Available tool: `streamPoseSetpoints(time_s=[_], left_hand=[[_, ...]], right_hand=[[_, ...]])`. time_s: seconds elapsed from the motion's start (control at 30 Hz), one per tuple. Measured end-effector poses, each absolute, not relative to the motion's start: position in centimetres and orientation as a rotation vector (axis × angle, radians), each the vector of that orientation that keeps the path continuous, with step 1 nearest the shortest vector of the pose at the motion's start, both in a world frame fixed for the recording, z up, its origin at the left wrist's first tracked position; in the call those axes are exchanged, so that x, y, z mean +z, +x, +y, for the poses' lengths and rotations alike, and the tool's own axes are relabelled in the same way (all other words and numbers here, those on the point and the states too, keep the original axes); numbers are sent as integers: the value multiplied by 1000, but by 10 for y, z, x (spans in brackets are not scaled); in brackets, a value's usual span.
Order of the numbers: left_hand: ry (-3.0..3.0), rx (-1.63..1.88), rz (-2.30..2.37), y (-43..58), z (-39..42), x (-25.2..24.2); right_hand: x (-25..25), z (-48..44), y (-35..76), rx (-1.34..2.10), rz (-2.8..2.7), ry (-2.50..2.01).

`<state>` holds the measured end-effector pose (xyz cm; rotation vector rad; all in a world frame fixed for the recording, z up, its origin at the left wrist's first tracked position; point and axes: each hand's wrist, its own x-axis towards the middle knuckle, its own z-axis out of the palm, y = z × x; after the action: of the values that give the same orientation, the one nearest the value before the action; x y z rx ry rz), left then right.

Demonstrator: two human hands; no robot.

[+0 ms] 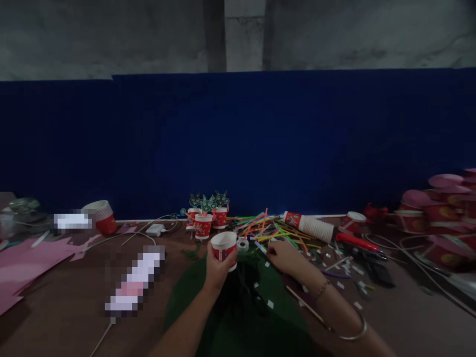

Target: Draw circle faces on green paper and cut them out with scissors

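My left hand [217, 272] is wrapped around a red paper cup [229, 254] with a white rim, held upright above a dark green sheet [201, 317]. To the right, my right hand [284, 257] is low over the table with its fingers curled together. A short pale purple and white piece [261, 247] lies by its fingertips; whether they grip it is not clear. Just beyond the held cup is a roll of clear tape [243, 244]. Thin colourful sticks [266, 228], like pipe cleaners, are heaped behind my right hand.
Decorated red cups [204, 225] with dark green cut-outs stand at the back. A stack of cups [308, 225] lies sideways. Right of it are a red-handled tool [359, 242], white scraps and cables. Pink paper [33, 263] and another cup stack [102, 218] are left.
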<state>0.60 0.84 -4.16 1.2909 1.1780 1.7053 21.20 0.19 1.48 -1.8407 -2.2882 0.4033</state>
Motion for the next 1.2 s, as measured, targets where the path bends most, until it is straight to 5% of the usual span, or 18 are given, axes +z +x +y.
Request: streamPoseSetpoints(time_s=[0.4,0.57,0.77,1.2], left_hand=[[1476,1614,1191,5,8,-45],[1627,1538,1066,10,4,-44],[1962,1591,941,10,-2,-45],[2476,1380,653,8,-10,-35]], right_hand=[[18,-12,223,295,-2542,-2013],[57,-16,229,658,-1724,-1467],[77,-19,237,596,-781,-837],[69,-22,218,577,-1017,-771]])
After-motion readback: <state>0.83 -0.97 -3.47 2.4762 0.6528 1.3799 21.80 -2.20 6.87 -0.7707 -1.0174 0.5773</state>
